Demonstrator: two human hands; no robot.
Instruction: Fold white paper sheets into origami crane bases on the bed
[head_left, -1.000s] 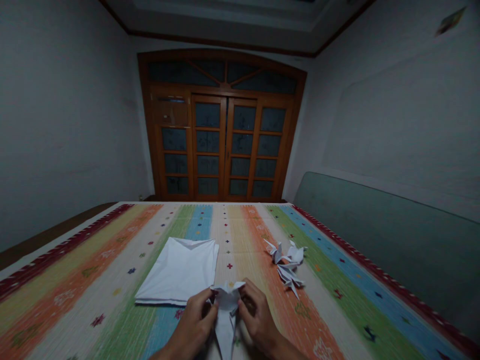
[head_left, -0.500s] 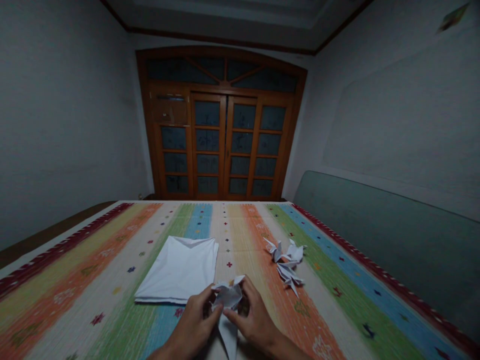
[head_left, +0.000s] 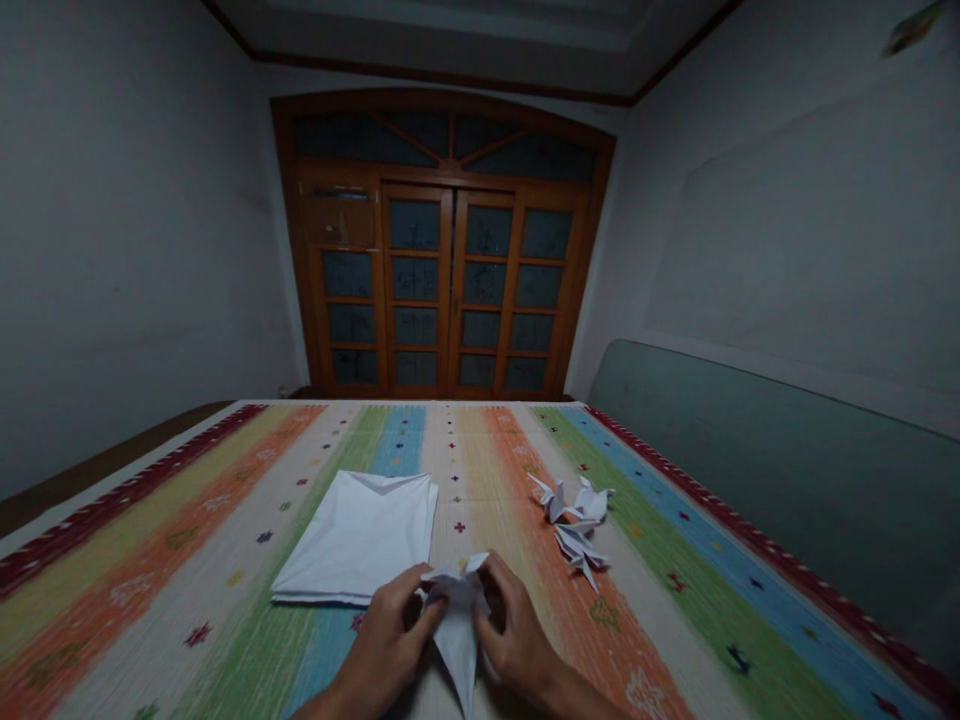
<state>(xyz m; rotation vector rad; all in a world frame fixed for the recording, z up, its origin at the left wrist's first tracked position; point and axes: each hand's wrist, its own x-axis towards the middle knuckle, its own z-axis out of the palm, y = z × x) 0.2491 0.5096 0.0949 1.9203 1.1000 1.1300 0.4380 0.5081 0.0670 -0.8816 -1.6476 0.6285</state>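
"Holding what, there in the middle?"

"A folded white paper (head_left: 457,610), its long point aimed down toward me, right over the striped cloth (head_left: 172,620). Whether the tip touches the cloth, I can't tell."

"And the hands?"

"Both are grasping it. The left hand (head_left: 386,625) pinches the paper's left side, and the right hand (head_left: 517,630) curls around its right side near the top."

"Which step does that look like?"

"Mid-fold, I'd judge. The top flaps stand loose and uneven, so the shaping seems unfinished."

"What does the next move call for?"

"Probably a firm, even pinch along those flaps to set a crease."

"What's around it?"

"Just beside the left hand lies a flat square of white paper (head_left: 356,535). Farther right sit small paper birds (head_left: 574,525), clustered on the cloth. Beyond the cloth stands a wooden double door (head_left: 442,280)."
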